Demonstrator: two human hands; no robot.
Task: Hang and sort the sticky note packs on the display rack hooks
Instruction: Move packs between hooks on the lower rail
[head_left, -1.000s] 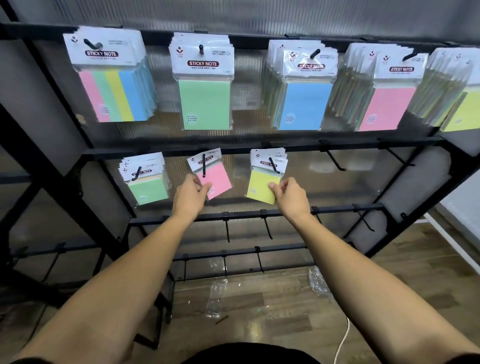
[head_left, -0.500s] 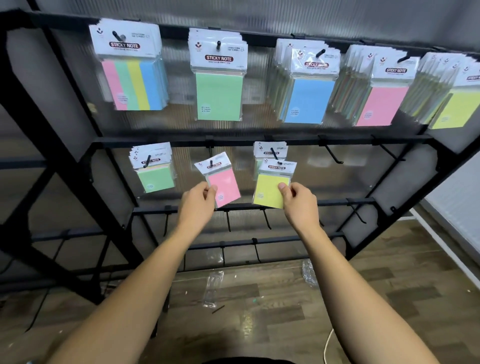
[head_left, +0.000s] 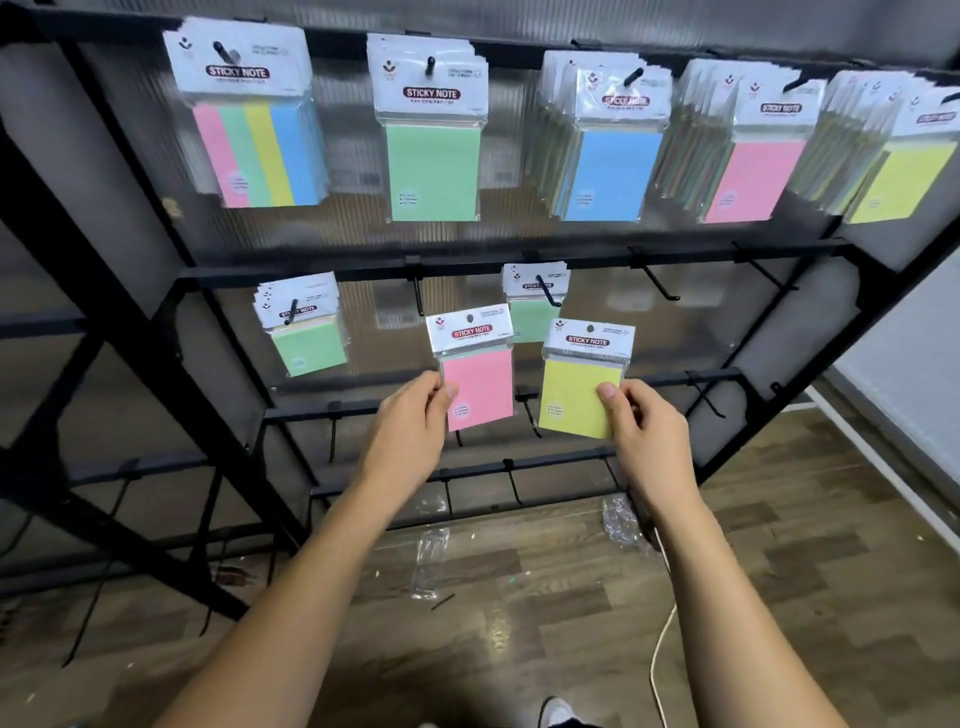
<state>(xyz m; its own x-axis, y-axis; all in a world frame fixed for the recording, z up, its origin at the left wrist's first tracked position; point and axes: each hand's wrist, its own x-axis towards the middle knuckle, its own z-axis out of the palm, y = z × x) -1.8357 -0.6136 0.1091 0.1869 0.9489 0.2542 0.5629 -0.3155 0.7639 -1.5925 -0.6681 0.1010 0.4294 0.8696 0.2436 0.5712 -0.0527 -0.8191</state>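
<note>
Two small packs held up before the black display rack (head_left: 467, 267), each header card printed "STICKY NOTE" in white on a red band; finer print beside the hang holes too small to read. Pink pack (head_left: 477, 366) pinched at its left edge by the left hand (head_left: 410, 421), thumb on the front face, remaining fingers curled behind. Yellow pack (head_left: 584, 376) pinched at its right edge by the right hand (head_left: 641, 423), thumb likewise on the front. Both packs free of any hook, upright with a slight tilt, side by side and just apart near frame centre.

Same "STICKY NOTE" wording on the large packs along the top rail, at 12 o'clock from the hands: striped four-colour pack (head_left: 254, 150) at 11, large green pack (head_left: 432, 171) at 12, large blue pack (head_left: 610, 174) at 1, large pink pack (head_left: 748, 179) and large yellow pack (head_left: 901, 179) toward 2, each fronting a stack on its hook.

Middle rail: small green stack (head_left: 306, 343) at 10 o'clock from the left hand; second green stack (head_left: 532, 312) on a hook directly behind the two held packs, partly covered by them. Bare hook (head_left: 418, 296) above the pink pack, further bare hooks (head_left: 660, 283) toward 2 o'clock.

Forearms stretched forward and up from 6 o'clock, wrists raised. Crumpled clear wrappers (head_left: 431, 561) and a white cord (head_left: 662, 639) on the wooden floor (head_left: 779, 571) below.
</note>
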